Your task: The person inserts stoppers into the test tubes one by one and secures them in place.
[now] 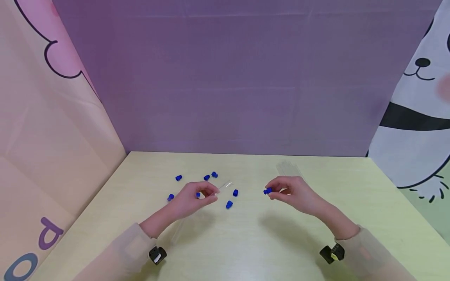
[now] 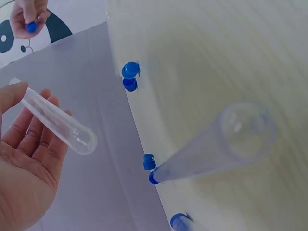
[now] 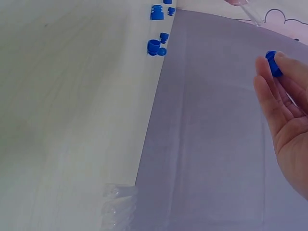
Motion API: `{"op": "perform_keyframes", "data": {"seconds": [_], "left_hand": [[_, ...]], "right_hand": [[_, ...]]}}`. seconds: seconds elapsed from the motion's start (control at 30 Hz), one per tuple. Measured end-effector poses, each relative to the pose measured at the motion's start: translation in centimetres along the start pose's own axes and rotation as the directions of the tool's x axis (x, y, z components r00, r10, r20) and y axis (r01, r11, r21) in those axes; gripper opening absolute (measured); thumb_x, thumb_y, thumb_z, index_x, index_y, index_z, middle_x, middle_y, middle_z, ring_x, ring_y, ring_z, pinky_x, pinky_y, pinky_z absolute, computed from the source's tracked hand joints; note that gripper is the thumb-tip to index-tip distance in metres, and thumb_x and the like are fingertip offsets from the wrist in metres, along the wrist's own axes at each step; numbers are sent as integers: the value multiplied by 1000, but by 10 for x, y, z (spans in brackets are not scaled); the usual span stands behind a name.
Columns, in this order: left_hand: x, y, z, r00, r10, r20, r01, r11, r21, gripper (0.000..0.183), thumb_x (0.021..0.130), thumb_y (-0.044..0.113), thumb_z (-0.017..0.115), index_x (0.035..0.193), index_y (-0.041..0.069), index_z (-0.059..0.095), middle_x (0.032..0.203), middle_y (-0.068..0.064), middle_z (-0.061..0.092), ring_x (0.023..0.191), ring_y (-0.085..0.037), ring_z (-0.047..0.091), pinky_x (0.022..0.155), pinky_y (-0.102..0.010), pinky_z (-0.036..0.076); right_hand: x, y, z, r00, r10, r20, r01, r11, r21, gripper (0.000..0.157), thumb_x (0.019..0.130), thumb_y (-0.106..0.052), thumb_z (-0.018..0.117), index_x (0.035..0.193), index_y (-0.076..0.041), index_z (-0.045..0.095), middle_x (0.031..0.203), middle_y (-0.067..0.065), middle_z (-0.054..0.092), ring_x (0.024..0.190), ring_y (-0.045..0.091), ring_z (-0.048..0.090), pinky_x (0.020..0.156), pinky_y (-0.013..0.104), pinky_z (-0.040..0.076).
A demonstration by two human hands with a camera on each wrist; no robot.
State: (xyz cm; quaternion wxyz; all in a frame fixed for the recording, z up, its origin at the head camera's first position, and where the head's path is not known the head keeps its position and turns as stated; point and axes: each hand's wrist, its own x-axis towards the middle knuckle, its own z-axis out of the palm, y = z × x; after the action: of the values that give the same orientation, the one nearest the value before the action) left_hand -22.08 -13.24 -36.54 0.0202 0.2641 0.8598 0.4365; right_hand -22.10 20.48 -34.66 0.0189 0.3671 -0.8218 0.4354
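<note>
My left hand (image 1: pixel 188 201) pinches a clear test tube (image 2: pixel 57 118) between thumb and fingers, and the tube's rounded end points away from the palm. Over the right half of the table, my right hand (image 1: pixel 297 192) holds a small blue stopper (image 3: pixel 274 63) between thumb and fingertips. The two hands are apart, both raised above the surface. A second clear tube (image 2: pixel 207 147) lies on the table below my left wrist. Whether the blue piece at its far end is fitted to it, I cannot tell.
Several loose blue stoppers (image 1: pixel 229 204) are scattered around my left hand on the pale table (image 1: pixel 246 249). Behind my right hand lies a row of clear tubes (image 1: pixel 288 168). A purple cloth (image 1: pixel 225 86) hangs beyond the table's far edge.
</note>
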Motion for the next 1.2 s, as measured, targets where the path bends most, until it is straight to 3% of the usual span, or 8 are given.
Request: {"op": "perform_keyframes", "data": {"seconds": [0.4,0.73,1.2], "left_hand": [[-6,7,8,999,11,33,-11,1000,23,15,92,18,69,105,11,69,83,6,61,80,-17,56,56,-25,45],[-6,10,12,996,70,63,-73,996,43,13,93,17,68,105,13,69,83,8,61,79,-13,56,59,-26,47],[-3,16,15,994,61,96,-62,998,12,15,93,19,67,106,11,70,83,7,61,81,-16,55,58,-27,47]], "right_hand": [[10,-13,4,1000,9,-6,-9,1000,-9,21,88,-8,72,108,-3,68,95,4,69,81,14,66,75,28,56],[14,-18,8,1000,3,0,-3,1000,-5,20,88,-8,71,107,-3,69,95,0,69,82,13,65,76,29,55],[22,-24,19,999,-28,38,27,1000,12,21,86,-5,73,107,-3,69,95,1,70,82,13,65,76,30,56]]}}
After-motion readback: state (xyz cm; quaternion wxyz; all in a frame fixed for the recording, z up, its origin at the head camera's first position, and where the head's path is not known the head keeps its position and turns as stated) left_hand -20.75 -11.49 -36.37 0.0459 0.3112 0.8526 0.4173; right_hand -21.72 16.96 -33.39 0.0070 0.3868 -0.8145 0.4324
